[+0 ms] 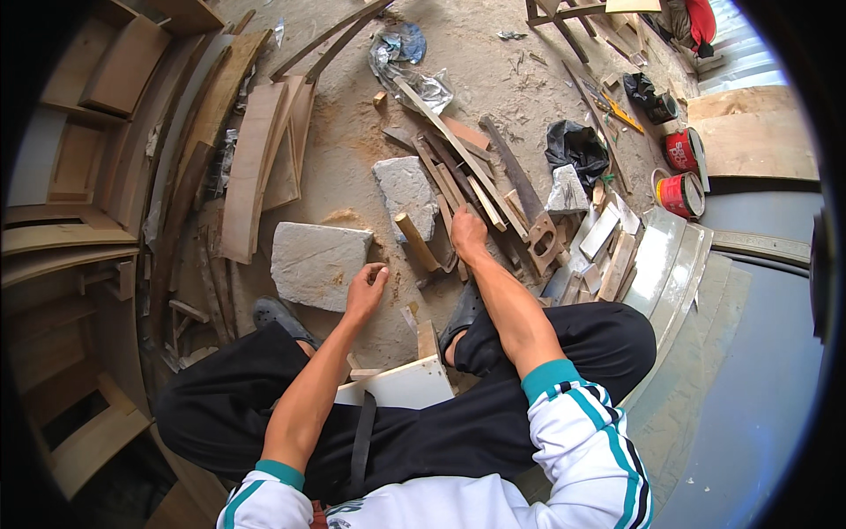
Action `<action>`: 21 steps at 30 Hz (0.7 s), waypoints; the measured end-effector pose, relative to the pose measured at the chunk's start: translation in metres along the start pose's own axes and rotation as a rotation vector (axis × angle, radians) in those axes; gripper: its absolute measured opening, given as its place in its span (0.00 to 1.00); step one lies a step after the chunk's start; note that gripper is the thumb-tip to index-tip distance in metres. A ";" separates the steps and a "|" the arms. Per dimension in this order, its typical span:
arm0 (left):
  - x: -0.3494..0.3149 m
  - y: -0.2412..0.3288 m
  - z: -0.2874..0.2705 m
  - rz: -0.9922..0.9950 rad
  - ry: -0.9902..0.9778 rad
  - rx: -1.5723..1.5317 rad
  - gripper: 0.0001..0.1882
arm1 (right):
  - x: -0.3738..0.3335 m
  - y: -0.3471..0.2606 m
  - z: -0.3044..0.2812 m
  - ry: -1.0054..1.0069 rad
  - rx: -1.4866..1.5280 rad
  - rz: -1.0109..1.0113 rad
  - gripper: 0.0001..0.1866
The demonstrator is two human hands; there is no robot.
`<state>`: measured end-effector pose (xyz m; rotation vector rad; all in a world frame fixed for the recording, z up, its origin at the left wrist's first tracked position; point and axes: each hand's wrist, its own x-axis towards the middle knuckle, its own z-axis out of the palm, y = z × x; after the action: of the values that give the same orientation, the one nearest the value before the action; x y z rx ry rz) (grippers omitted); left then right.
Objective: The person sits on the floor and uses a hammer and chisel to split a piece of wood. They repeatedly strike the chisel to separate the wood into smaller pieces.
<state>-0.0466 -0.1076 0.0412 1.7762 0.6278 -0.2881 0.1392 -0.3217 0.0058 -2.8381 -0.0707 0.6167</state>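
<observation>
My right hand is closed around a thin wooden strip at the near end of a loose pile of wood. Just right of it lies a handsaw with a wooden handle, its rusty blade pointing away. A short wooden stick leans left of that hand. My left hand has its fingers curled together beside a flat pale stone block; whatever is between the fingertips is too small to make out. A second stone block sits farther off, against the wood pile.
Wooden boards and open cabinet frames stand at left. Black plastic bags, red cans and wood offcuts lie at right. A white board is between my legs. Crumpled plastic lies far ahead.
</observation>
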 end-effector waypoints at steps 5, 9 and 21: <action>0.000 0.013 -0.003 -0.066 0.004 -0.025 0.18 | 0.005 0.006 -0.009 0.003 0.015 -0.035 0.14; -0.001 0.008 -0.003 -0.052 0.028 -0.029 0.19 | -0.002 0.014 -0.027 -0.046 0.120 -0.001 0.20; -0.007 -0.005 0.001 -0.013 0.033 0.025 0.19 | -0.033 -0.018 -0.034 -0.002 0.653 -0.029 0.20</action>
<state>-0.0547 -0.1096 0.0400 1.8045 0.6623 -0.2777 0.1232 -0.3150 0.0534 -2.2008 0.0766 0.5160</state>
